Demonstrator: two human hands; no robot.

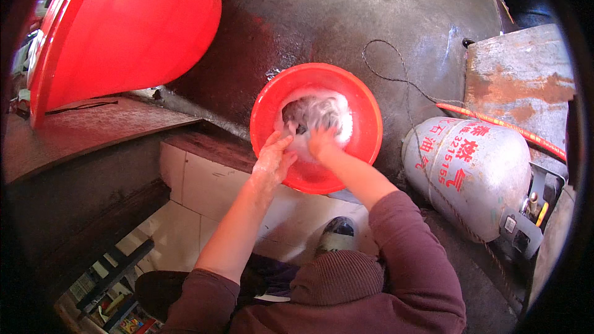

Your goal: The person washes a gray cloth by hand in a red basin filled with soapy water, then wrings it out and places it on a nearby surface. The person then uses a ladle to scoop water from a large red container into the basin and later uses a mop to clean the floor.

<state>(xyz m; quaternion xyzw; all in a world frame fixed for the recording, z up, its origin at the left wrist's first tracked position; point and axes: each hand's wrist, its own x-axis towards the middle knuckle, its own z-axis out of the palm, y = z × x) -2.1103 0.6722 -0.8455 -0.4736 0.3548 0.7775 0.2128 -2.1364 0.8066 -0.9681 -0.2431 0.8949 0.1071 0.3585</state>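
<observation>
A red plastic basin (365, 144) stands on the dark floor before me, holding white suds (344, 112) and greyish water or wet material that motion blur keeps me from telling apart. Over the basin's near left side, my left hand (274, 157) is wet, with its fingers apart and nothing seen in them. My right hand (323, 143) reaches into the suds near the middle. Its fingers are blurred and partly covered by foam, so whether they grip anything is unclear.
A large red plastic tub (139, 23) leans on a board (116, 123) at upper left. To the right is a grey gas cylinder (492, 167) bearing red writing, with an orange hose (501, 125) and a thin cord (401, 67) nearby. A pale tiled step (218, 185) lies below.
</observation>
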